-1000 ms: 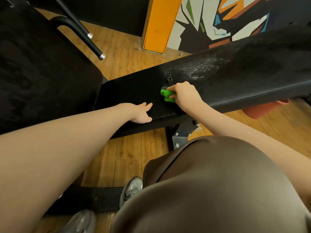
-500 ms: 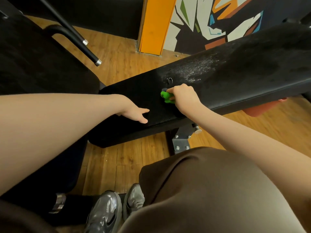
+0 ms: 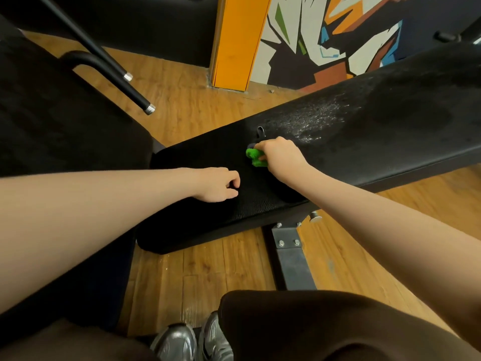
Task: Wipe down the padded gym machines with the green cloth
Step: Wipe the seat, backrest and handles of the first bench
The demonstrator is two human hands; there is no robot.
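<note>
**Green cloth being held against the black bench pad**

On the black padded bench (image 3: 351, 162), near its middle, the green cloth (image 3: 255, 157) is being gripped by the right hand (image 3: 282, 158), whose fingers are being kept curled round the bunched fabric. The cloth is being pressed onto the pad surface just below a small dark loop (image 3: 260, 131) that is being seen standing up from the upholstery. Only a small green part is being shown at the hand's left edge; the rest is being hidden under the palm.

The left hand (image 3: 220, 185) is being rested on the same pad, near the cloth but apart from it. Its fingers are being held loosely curled, and nothing is being held in them.

Beyond the right hand, a pale, speckled patch (image 3: 317, 121) is being shown on the pad. Under the bench, a grey steel bracket (image 3: 291, 254) with bolts is being seen, set on the wooden floor (image 3: 197, 272). At the left, another black pad (image 3: 59, 121) is being shown, with a black bar (image 3: 122, 84) with a silver end cap being seen above it. At the bottom edge, silver shoes (image 3: 192, 342) and dark brown clothing (image 3: 325, 324) are being shown. Farther back, an orange post (image 3: 239, 40) and a painted wall (image 3: 338, 35) are being seen.
</note>
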